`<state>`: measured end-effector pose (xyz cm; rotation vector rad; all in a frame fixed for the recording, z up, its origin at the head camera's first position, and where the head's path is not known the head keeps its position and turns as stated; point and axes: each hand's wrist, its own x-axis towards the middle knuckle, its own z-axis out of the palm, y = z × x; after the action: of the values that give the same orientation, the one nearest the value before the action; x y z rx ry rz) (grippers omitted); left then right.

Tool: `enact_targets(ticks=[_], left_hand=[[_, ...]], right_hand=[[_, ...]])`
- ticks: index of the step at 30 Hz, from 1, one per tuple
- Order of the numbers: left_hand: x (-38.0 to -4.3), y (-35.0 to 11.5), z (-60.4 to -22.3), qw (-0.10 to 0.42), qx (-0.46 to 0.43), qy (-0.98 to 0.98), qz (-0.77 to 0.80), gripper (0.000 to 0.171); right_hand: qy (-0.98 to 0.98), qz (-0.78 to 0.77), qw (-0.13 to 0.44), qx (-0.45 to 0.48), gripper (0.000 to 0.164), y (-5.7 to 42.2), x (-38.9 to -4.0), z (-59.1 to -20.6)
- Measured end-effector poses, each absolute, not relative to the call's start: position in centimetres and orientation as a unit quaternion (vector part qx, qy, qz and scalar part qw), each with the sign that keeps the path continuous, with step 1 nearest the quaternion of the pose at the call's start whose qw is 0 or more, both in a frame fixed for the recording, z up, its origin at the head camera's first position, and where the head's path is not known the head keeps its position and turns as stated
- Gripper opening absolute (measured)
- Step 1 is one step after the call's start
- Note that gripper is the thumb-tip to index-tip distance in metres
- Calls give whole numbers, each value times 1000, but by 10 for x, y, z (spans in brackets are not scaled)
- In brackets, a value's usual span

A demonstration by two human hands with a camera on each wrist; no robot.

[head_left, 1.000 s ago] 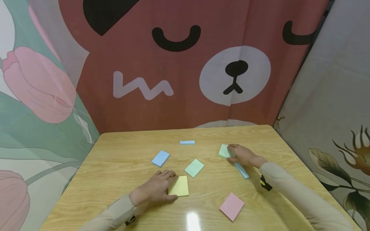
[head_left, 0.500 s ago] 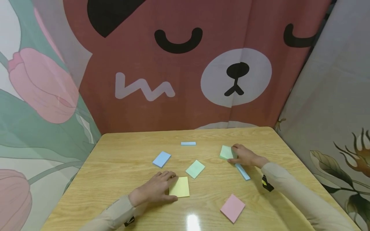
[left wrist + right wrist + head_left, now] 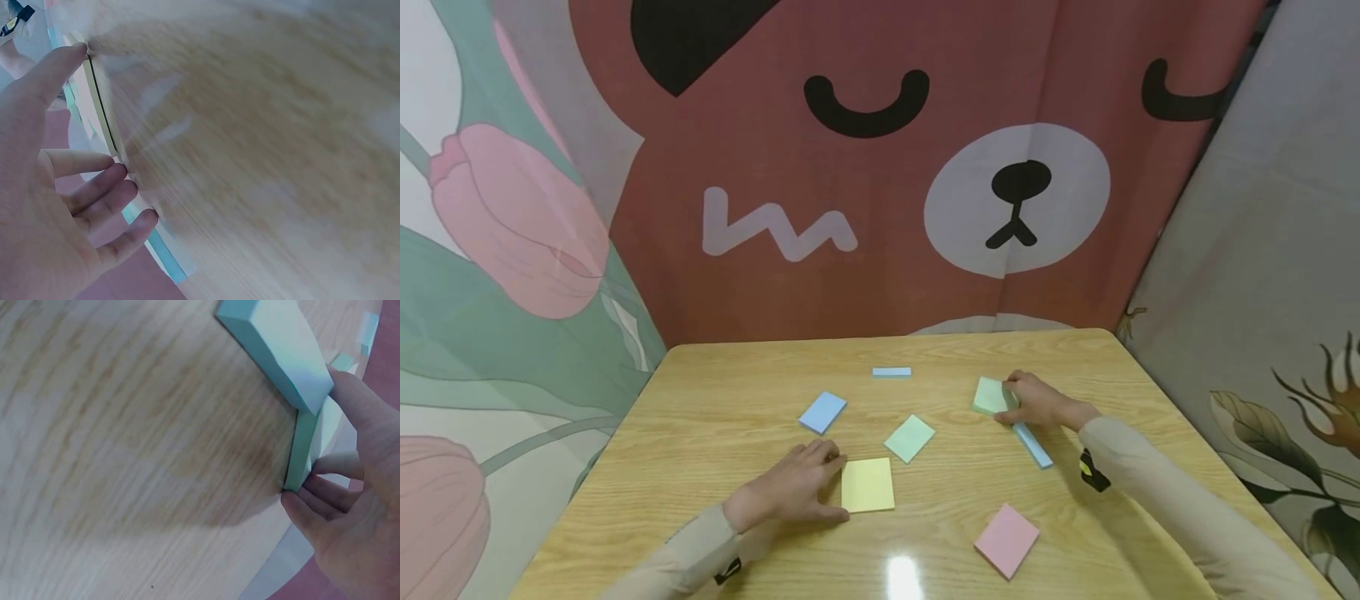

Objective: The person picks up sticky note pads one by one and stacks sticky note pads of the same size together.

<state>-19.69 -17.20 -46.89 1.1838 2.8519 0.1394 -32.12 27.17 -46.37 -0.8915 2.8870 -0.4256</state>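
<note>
A yellow sticky note pad (image 3: 868, 485) lies flat on the wooden table. Just left of it is my left hand (image 3: 793, 487), thumb and fingers spread apart and loosely bent; the fingertips are close to the pad's left edge, with nothing gripped. On the right side of the table my right hand (image 3: 1040, 400) holds a green sticky note pad (image 3: 989, 395) by its right end, thumb on the near side and fingers on the far side. A narrow blue pad (image 3: 269, 353) touches that green pad's corner by the thumb. The palm hides part of the green pad.
A second green pad (image 3: 910, 439) lies mid-table, with a blue pad (image 3: 822, 412) to its left. A narrow blue pad (image 3: 891, 372) is near the back edge, and a pink pad (image 3: 1007, 540) sits at front right. Printed curtains (image 3: 775, 300) enclose the table (image 3: 700, 400).
My left hand has drawn back leftward off the yellow pad, which shows in full now. The right hand stays at the green pad. The whole view has shifted slightly.
</note>
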Motion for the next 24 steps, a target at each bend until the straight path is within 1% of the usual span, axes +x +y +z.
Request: enact_targets(ticks=[8,17,24], left_hand=[[-198,-173,-468,25,383,922,39,83],[-198,-176,-468,31,383,922,52,80],[-199,-176,-469,31,384,921,57,80]], right_hand=[[940,-135,63,-306,67,273,-326,-459],[942,-127,60,-304,67,274,-326,-460],[942,-112,43,-313,57,274,-326,-461]])
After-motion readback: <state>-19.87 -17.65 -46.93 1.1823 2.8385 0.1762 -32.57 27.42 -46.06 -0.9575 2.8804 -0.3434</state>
